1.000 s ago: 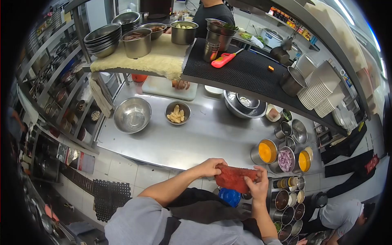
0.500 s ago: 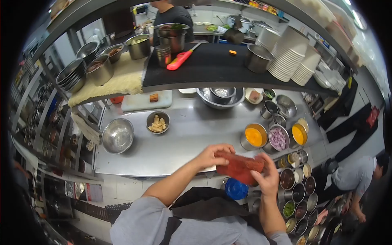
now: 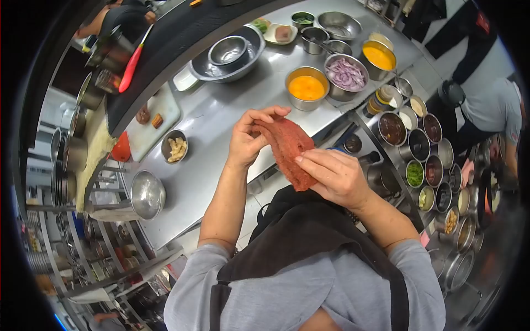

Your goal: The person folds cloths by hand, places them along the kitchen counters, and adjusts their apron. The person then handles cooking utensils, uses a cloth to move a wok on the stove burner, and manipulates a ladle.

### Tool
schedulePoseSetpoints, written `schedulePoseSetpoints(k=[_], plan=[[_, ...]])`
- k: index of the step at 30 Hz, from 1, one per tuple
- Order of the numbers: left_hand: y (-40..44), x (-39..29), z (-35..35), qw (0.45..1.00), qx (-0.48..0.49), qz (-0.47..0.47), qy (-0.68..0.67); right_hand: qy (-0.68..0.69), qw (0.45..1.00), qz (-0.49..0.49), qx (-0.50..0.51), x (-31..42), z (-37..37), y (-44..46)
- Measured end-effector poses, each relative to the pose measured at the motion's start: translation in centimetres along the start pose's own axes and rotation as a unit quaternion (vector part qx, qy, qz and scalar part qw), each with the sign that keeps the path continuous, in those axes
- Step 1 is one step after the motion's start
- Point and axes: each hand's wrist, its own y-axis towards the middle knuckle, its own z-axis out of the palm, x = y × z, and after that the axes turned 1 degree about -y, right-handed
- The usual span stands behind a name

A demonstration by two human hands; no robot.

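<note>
A red, rough-textured, folded piece that looks like a cloth (image 3: 288, 151) is held up in front of my chest, beyond the near edge of the steel table. My left hand (image 3: 249, 135) pinches its upper left end between thumb and fingers. At its lower right side, my right hand (image 3: 334, 175) grips it with the fingertips lying over the surface. On the table past the hands stand a pot of orange liquid (image 3: 306, 88) and a pot of sliced purple onions (image 3: 346, 74).
To the left are an empty steel bowl (image 3: 147, 194), a bowl of pale yellow pieces (image 3: 175, 148) and a white cutting board (image 3: 165, 105). A raised black shelf (image 3: 165, 52) crosses the upper left. Several containers, including dark sauce (image 3: 392, 128), fill the right side. Another person (image 3: 491, 113) stands beyond.
My view has turned and tilted toward the right. The red cloth has swung from roughly level to slanting downward, and my right hand now lies over its lower part. Both hands keep hold.
</note>
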Motion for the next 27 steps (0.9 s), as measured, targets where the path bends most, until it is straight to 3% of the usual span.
schedulePoseSetpoints(k=[3, 4, 5, 6, 7, 8, 11, 13, 19, 27], plan=[[0.8, 2.1, 2.0, 0.991, 0.043, -0.027, -0.125, 0.054, 0.997, 0.049, -0.017, -0.5, -1.1, -1.8], [1.0, 2.9, 3.0, 0.989, 0.053, -0.032, -0.131, 0.106, 0.985, 0.137, 0.012, -0.5, -2.0, -2.5], [1.3, 3.6, 4.1, 0.984, 0.035, -0.092, -0.151, 0.096, 0.985, 0.140, 0.003, -0.7, -2.8, -3.2], [1.9, 4.3, 5.3, 0.974, 0.021, -0.149, -0.167, 0.222, 0.945, 0.238, -0.037, -1.3, -3.3, -3.9], [2.3, 5.2, 6.5, 0.974, 0.038, -0.146, -0.170, 0.343, 0.878, 0.324, -0.079, -2.0, -3.9, -4.5], [2.7, 6.3, 7.7, 0.973, 0.003, -0.171, -0.154, 0.403, 0.838, 0.346, -0.126, -2.7, -4.2, -5.4], [4.1, 8.5, 10.8, 0.971, -0.021, -0.207, -0.120, 0.381, 0.819, 0.366, -0.222, -4.2, -7.1, -7.7], [4.8, 8.4, 12.8, 0.965, -0.014, -0.251, -0.074, 0.306, 0.839, 0.391, -0.223, -5.5, -9.4, -10.1], [6.0, 11.3, 17.3, 0.937, 0.102, -0.325, -0.074, 0.245, 0.828, 0.436, -0.254, -5.8, -13.8, -15.8], [5.4, 13.4, 20.3, 0.892, 0.191, -0.398, -0.097, 0.243, 0.771, 0.457, -0.371, -5.6, -13.9, -21.4]])
